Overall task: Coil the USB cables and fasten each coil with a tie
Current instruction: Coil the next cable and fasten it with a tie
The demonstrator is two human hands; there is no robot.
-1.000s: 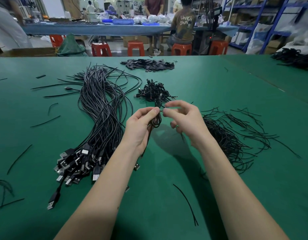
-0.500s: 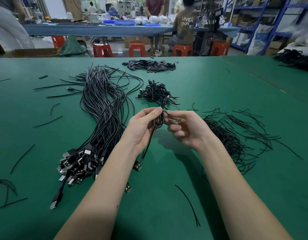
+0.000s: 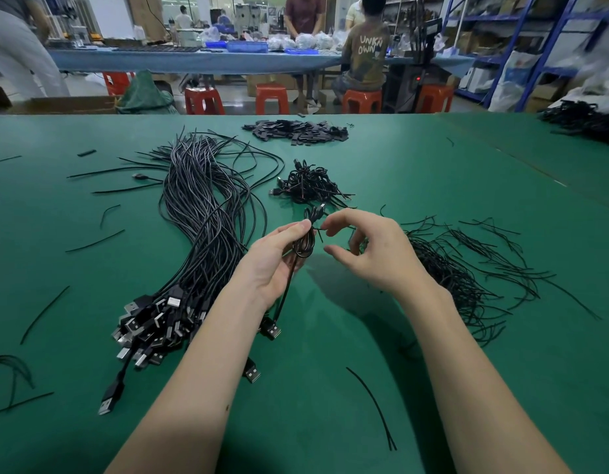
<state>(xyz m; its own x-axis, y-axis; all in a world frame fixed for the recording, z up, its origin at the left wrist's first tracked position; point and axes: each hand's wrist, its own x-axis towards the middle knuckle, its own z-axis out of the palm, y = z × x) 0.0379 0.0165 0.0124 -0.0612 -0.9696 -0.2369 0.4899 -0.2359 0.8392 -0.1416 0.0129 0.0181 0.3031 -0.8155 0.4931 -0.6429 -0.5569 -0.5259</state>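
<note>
My left hand (image 3: pixel 272 265) grips a small black USB cable coil (image 3: pixel 303 246) between thumb and fingers, above the green table (image 3: pixel 330 336). The coil's tail hangs down to a USB plug (image 3: pixel 272 329). A thin black tie (image 3: pixel 317 230) sticks out at the coil's top. My right hand (image 3: pixel 378 254) hovers just right of the coil, index fingertip at the tie's end, thumb apart below it, pinching nothing I can see. A long bundle of uncoiled USB cables (image 3: pixel 207 227) lies to the left. Tied coils (image 3: pixel 306 186) are heaped behind the hands.
A loose heap of black ties (image 3: pixel 460 271) lies right of my right hand. Flat black pieces (image 3: pixel 296 132) are piled at the far edge. Stray ties (image 3: pixel 373 405) dot the table. More cables (image 3: pixel 583 121) sit far right. People work at a bench behind.
My right hand pinched the tie at the coil's top before; now its thumb and index finger have spread apart. My left hand keeps hold of the coil.
</note>
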